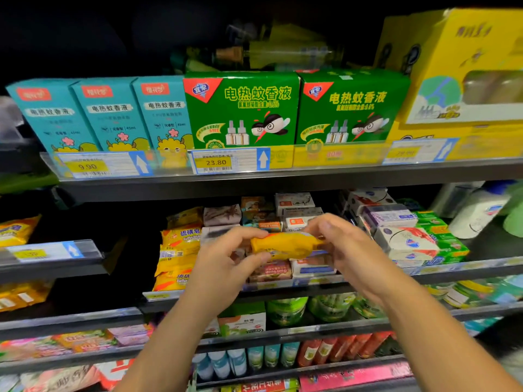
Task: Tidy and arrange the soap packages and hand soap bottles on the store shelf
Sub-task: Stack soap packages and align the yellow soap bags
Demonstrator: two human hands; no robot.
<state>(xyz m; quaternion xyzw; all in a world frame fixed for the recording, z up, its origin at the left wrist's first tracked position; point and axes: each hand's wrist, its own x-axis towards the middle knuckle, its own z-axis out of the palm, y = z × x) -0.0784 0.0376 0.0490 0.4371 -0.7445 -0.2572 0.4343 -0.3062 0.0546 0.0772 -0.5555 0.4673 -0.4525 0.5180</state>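
Observation:
I hold a yellow soap package (285,246) in front of the middle shelf (283,287). My left hand (226,261) pinches its left end between thumb and fingers. My right hand (345,244) grips its right end. Behind and left of it stands a stack of yellow sulfur soap packages (177,253). Boxed soaps (294,219) are stacked behind my hands, and white and green soap packs (418,239) lie to the right. A white hand soap bottle (478,213) stands at the far right of the same shelf.
The upper shelf carries teal boxes (107,114), green mosquito-liquid boxes (240,108) and a big yellow box (467,75), with price tags (215,162) along its edge. Lower shelves hold green bottles (285,309) and coloured packets (85,340). A dark gap lies left of the sulfur soaps.

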